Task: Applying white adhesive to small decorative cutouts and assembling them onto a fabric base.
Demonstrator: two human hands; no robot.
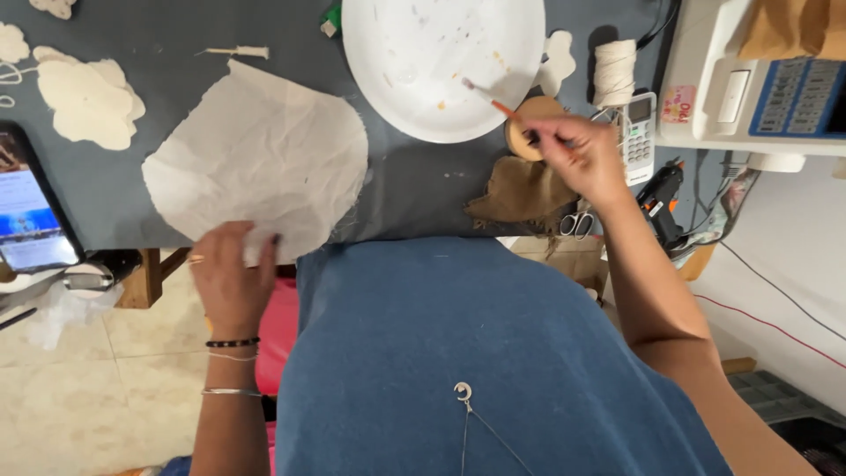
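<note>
The person wears a plain blue cotton top (458,353) with a thin cord (480,432) hanging down its front from a small pale ring (463,390). The arms are bare. The left wrist carries a dark beaded bracelet (233,342), a thin thread band (233,357) and a slim silver bangle (231,392).

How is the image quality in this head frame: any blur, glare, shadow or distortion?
Head view: lighting even and soft; the right hand and its paintbrush are slightly motion-blurred; the left hand on the white fabric piece is sharper; the white plate looks bright, casting a shadow below; edges bend from wide-angle distortion.
</note>
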